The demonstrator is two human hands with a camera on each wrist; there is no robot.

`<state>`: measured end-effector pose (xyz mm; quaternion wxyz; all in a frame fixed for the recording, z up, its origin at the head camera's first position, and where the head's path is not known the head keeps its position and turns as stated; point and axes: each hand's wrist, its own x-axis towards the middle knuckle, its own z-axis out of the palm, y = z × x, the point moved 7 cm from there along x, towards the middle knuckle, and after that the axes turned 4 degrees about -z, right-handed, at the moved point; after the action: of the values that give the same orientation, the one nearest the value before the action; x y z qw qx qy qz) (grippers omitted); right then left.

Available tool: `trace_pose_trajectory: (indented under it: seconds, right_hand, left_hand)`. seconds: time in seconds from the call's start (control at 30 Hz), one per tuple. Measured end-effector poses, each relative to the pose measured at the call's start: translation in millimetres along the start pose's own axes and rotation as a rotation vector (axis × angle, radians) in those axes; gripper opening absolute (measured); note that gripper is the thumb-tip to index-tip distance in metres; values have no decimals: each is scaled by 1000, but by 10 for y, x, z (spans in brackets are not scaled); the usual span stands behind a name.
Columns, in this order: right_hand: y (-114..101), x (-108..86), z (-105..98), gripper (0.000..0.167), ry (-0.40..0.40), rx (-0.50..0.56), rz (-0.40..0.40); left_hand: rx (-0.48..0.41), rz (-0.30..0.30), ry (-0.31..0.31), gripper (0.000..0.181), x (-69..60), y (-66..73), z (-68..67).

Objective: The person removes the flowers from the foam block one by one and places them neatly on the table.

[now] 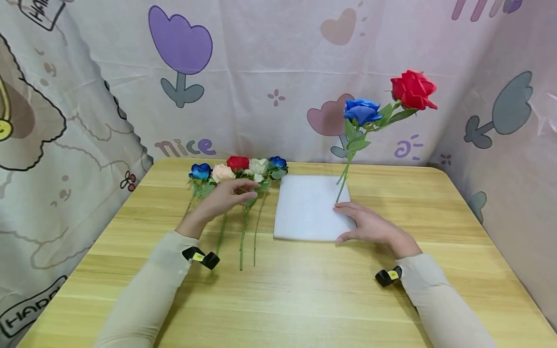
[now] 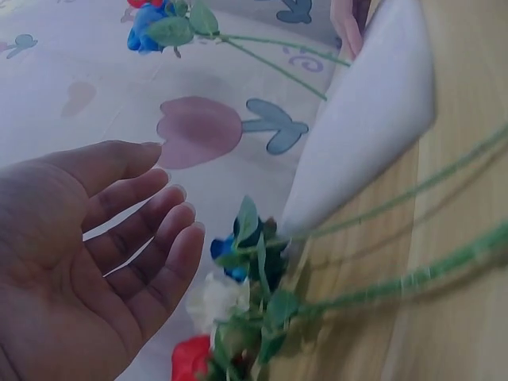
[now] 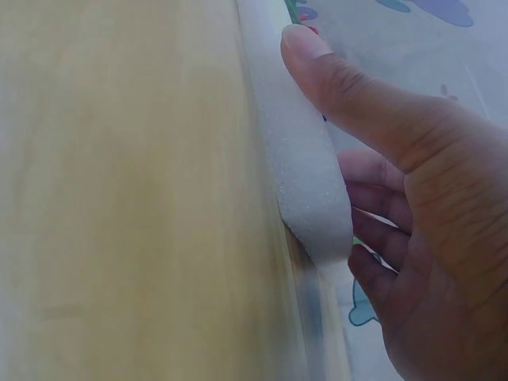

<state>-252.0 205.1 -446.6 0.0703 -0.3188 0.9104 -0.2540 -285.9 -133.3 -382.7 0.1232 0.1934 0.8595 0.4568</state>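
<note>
A white foam block [image 1: 311, 208] lies on the table; a blue rose [image 1: 362, 112] and a red rose [image 1: 413, 90] stand upright in it near its right side, leaning right. My right hand [image 1: 370, 224] rests on the block's right edge, fingers fairly straight; in the right wrist view the hand [image 3: 429, 198] is at the foam's [image 3: 302, 143] edge. Above the row of lying flowers is my left hand [image 1: 228, 197], fingers loosely bent; the left wrist view shows this hand [image 2: 103, 246] holding nothing, beside a white rose [image 2: 218, 302] and a blue one [image 2: 238, 250].
Lying left of the block are a blue rose [image 1: 200, 171], a peach rose [image 1: 223, 173], a red rose [image 1: 238, 163], a white rose [image 1: 258, 166] and another blue rose [image 1: 277, 162], stems toward the front. A patterned cloth [image 1: 261, 63] hangs behind the wooden table [image 1: 283, 299].
</note>
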Motion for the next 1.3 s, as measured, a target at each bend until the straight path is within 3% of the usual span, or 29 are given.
trace_pose_trajectory:
  seconds: [0.27, 0.57, 0.87, 1.13, 1.3]
  right_hand:
    - [-61, -11, -25, 94, 15, -67, -27]
    - [-103, -17, -41, 97, 6, -145, -54]
    - [-87, -23, -44, 96, 12, -118, -54]
    - [-53, -20, -40, 93, 29, -100, -67]
    - [-43, -19, -41, 92, 26, -89, -49]
  left_hand:
    - [-69, 38, -47, 34, 192, 162, 205]
    - [-122, 68, -76, 34, 397, 359, 441]
    - [-156, 81, -89, 32, 577, 479, 667]
    - [-240, 53, -80, 30, 719, 497, 769]
    - [-242, 46, -73, 30, 793, 540, 840]
